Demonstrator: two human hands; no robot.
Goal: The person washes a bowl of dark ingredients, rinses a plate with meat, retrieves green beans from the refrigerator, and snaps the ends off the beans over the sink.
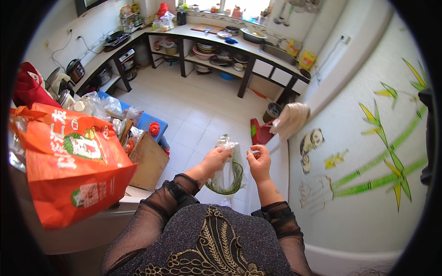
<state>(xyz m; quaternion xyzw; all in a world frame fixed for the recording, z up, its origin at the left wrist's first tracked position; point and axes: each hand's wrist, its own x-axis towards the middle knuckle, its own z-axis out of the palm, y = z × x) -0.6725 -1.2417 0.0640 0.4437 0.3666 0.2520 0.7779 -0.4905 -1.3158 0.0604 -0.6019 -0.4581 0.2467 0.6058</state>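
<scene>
A clear plastic bag (237,150) hangs from my left hand (217,159), which grips its gathered top. Inside the bag lies a looped bundle of long green vegetables, probably yardlong beans (237,175). Just to the right of the bag, my right hand (260,162) is raised with its fingers loosely curled. A gap shows between its thumb and forefinger, and I see nothing in it. Below the bag, part of another pale plastic thing (225,201) shows, too covered to name.
An orange shopping bag (79,165) stands at the left beside a wooden board (146,160) and a blue plastic surface (148,120). A red dustpan (262,132) and a bin (272,111) stand near the sliding door (359,145). A counter (207,32) with a sink (279,53) curves behind.
</scene>
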